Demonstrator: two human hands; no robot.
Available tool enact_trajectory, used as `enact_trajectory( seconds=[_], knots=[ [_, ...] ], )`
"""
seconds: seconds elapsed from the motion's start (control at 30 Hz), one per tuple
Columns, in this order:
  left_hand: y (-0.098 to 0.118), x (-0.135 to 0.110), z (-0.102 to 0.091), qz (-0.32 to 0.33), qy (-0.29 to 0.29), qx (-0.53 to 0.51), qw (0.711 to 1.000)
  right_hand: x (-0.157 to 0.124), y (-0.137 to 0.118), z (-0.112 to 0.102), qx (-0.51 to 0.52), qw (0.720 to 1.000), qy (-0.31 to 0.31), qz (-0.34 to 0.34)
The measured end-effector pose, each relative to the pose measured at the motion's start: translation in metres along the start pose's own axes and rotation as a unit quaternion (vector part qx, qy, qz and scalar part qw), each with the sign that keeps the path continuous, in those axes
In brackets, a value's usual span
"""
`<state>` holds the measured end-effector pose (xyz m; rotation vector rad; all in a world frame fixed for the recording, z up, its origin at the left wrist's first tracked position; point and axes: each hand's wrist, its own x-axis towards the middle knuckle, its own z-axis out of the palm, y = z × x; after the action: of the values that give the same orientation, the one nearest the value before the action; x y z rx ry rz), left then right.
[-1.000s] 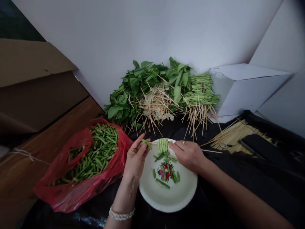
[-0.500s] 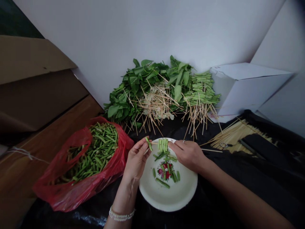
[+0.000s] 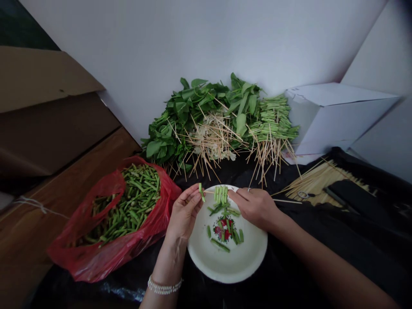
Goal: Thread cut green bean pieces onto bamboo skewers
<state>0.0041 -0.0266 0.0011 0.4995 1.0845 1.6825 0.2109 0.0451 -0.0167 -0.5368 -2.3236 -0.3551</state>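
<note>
Through the head camera I see my left hand (image 3: 184,210), with a pearl bracelet (image 3: 165,286) on its wrist, pinching a short green bean piece (image 3: 201,192) upright between narrowly closed fingertips, right at the pointed tip of a bamboo skewer (image 3: 209,192). My right hand (image 3: 254,208), with a ring (image 3: 249,189) on one finger, has its fingers drawn together around the skewer's other end, which they hide. A row of bean pieces (image 3: 220,195) already sits on the skewer, just over the rim of a white plate (image 3: 228,270). More cut beans (image 3: 225,231) lie loose on the plate's red floral centre. The plate rests on a black plastic sheet (image 3: 322,253). Just left of my left hand, a red plastic bag (image 3: 96,253) lies open, full of cut beans (image 3: 135,197), on a wooden board (image 3: 48,171). To the right are loose skewers (image 3: 318,184) and scissors (image 3: 304,195). Farther off, against the white wall (image 3: 193,34), are piles of skewered leafy greens (image 3: 180,116) and skewered beans (image 3: 272,124), beside a white box (image 3: 334,120). Brown cardboard (image 3: 38,81) stands at far left.
</note>
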Motion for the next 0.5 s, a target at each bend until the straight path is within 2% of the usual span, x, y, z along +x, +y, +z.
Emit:
enact_trajectory(
  seconds=[0.13,0.27,0.5],
  knots=[
    [0.0002,0.0014,-0.0049,0.002,0.002,0.02,1.0,0.0009,0.0015,-0.0018,0.006,1.0,0.002,-0.003],
    [0.0055,0.0026,-0.0094,0.004,-0.005,0.097,0.995,0.0011,0.0021,-0.0019,0.008,1.0,0.005,-0.011],
    [0.0022,-0.0012,-0.0001,-0.034,-0.033,0.157,0.987,-0.0007,-0.0041,0.0028,-0.003,1.0,-0.012,-0.022]
  ],
)
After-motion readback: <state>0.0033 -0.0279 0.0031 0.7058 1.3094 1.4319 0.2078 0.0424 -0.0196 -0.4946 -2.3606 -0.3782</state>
